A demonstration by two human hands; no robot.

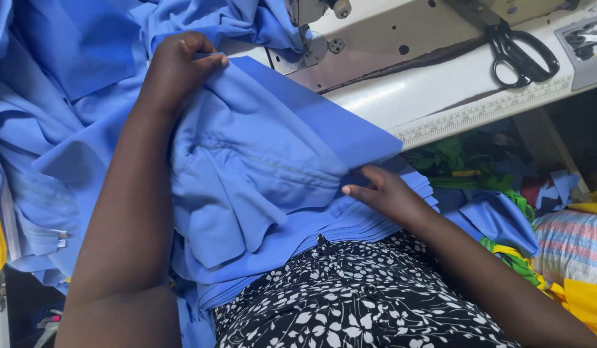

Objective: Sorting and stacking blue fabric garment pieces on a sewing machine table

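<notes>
Left hand (179, 64), upper left of centre, fingers curled and pinching the top edge of a folded blue cotton garment piece (259, 167), likely to keep that edge lined up toward the sewing machine's metal needle plate (311, 55) at top centre. Right hand (385, 193), centre right, lies fairly flat with fingers together, fingertips pressing the lower edge of the same cloth onto a stack of blue cut fabric layers (375, 222) on the lap (seems to steady it so the pile doesn't slide).

The cloth spans the frame's middle, between both hands, draped over the lap's black-and-white floral skirt (350, 296).

Surface: white sewing table (433, 96) with a printed ruler strip along its edge; black-handled scissors (520, 55) upper right. More loose blue fabric (53, 96) heaped at left; green and yellow scraps (504, 251) lower right.
</notes>
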